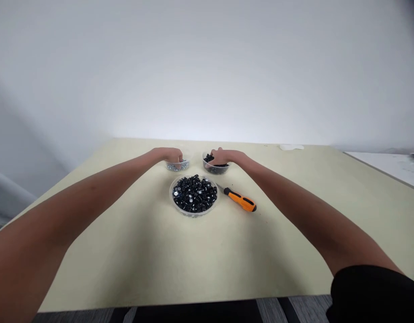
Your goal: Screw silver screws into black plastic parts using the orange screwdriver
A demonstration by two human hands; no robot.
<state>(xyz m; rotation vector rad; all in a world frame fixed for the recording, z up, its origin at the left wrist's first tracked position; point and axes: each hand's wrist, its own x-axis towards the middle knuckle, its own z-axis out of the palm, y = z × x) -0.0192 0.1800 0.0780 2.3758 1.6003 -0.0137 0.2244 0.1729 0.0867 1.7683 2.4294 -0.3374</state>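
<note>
My left hand (173, 155) reaches into a small clear bowl (177, 169) of silvery metal pieces, its fingers bent down and closed at the tips. In a second clear bowl (216, 172) to the right, my right hand (220, 156) dips among small black pieces (209, 158), fingers curled inward. What either hand pinches is too small and partly hidden. Nearer to me stands a larger round clear container (172, 197) filled with glossy black parts (195, 194), some showing silvery centres. A screwdriver (241, 200) with an orange and black handle lies beside it, its shaft pointing towards the container.
The pale yellow table (180, 260) meets a white wall (207, 72) at the back. A flat white item (291, 147) lies near the back edge on the right. Beyond the table's right edge is a white surface (391, 168). Tiny dark specks lie around the screwdriver.
</note>
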